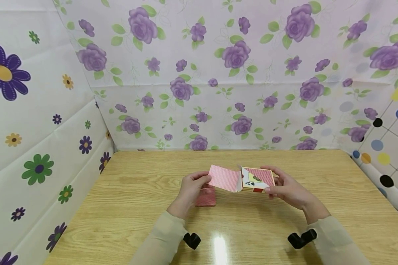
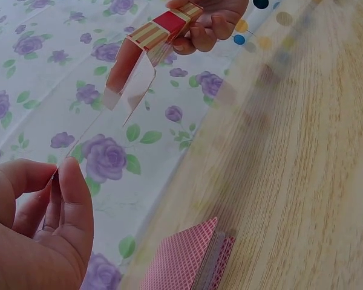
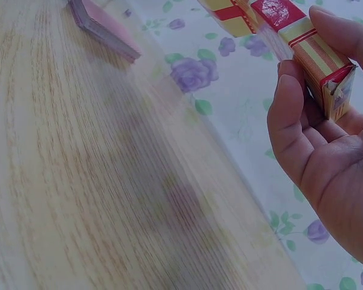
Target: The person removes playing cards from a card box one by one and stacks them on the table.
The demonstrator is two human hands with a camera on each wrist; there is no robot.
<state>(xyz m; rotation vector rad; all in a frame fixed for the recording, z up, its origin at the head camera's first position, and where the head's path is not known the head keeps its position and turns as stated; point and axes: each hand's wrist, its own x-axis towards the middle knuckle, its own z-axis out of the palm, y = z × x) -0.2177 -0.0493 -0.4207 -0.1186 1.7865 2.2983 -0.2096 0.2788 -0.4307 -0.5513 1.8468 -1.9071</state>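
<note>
My right hand (image 1: pixel 290 189) holds a playing-card box (image 1: pixel 258 179) above the table, its open end turned left. The box shows an ace of spades and red-and-yellow sides; its small side flaps stand out at the open mouth in the left wrist view. From that end a pink patterned lid flap (image 1: pixel 223 178) stretches left. Thumb and fingers of my left hand (image 1: pixel 193 187) pinch the flap's far edge; it appears nearly edge-on in the left wrist view. Below the left hand, a deck of red-backed playing cards (image 2: pixel 184 257) lies stacked on the table.
The wooden table (image 1: pixel 136 217) meets a floral-patterned cloth wall (image 1: pixel 172 121) at the back. A flower-print sheet (image 1: pixel 69 147) stands at the left, and a dotted one (image 1: pixel 381 158) at the right. Black wrist mounts (image 1: pixel 192 240) sit below both sleeves.
</note>
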